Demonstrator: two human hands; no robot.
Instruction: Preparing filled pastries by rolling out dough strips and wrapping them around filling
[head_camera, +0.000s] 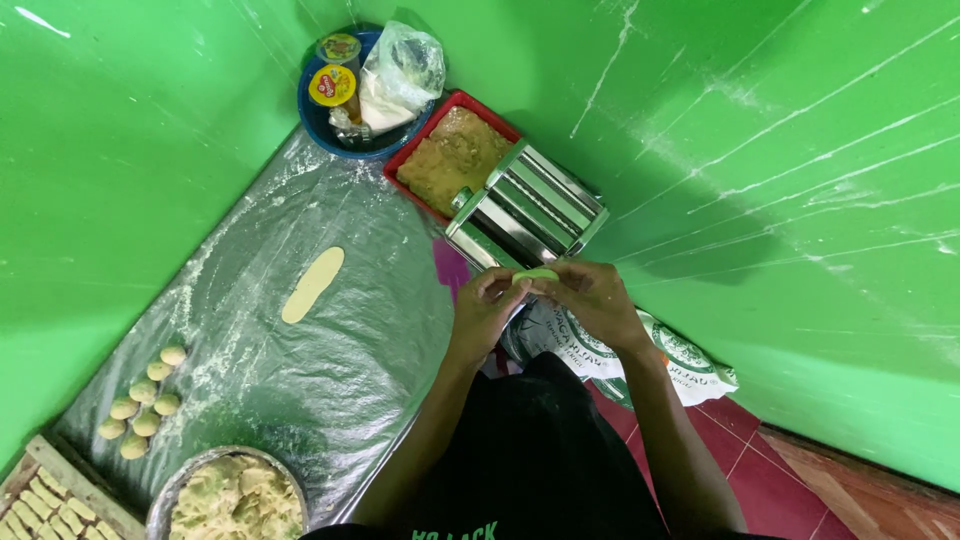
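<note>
Centrally, both hands meet over a small flat piece of pale green dough, held just in front of the steel roller machine. The left hand pinches the near end of the dough between thumb and fingertips; the right hand closes its fingers on the far end, so the piece spans the gap between them. By appearance, the step in hand is shaping or flattening the piece by hand beside the machine; a next move would call for a level, steady grip so the thin dough neither folds nor tears.

On the floured plastic sheet lies a rolled-out oval strip of dough, well apart from the hands. Further left sits a cluster of dough balls, and beside them a round bowl of pale pieces and a wooden tray of cut pieces. Behind the machine stands a red tray of brown filling, touching a blue basin that holds a plastic bag and small cups. A printed sack lies under the right forearm. Nothing stands between the hands and the machine.
</note>
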